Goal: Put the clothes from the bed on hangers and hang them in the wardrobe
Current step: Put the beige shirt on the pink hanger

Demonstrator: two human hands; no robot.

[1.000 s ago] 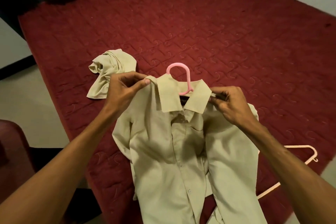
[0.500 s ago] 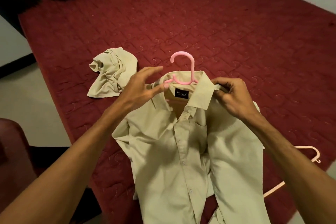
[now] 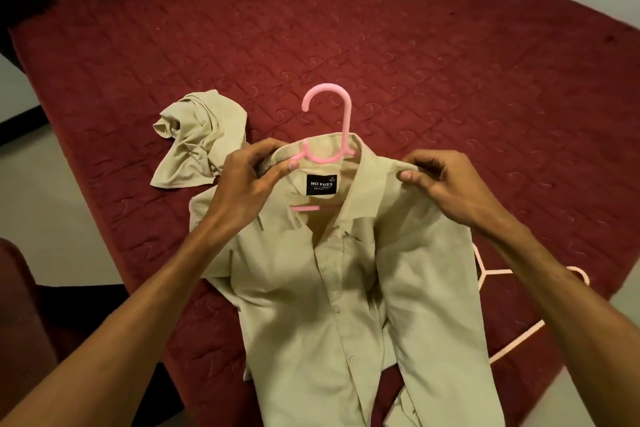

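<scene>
On bed, left hand pinches shirt collar at 9 o'clock of pink hanger, right hand pinches shoulder at 3 o'clock; crumpled cloth, possibly another garment, at 10 o'clock.

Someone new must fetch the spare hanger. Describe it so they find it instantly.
On the dark red bed, go to the near right edge beside the beige shirt. The spare hanger lies flat there, partly under the shirt: thin, pale pink and bare, unlike the brighter pink hanger inside the shirt's collar.
</scene>
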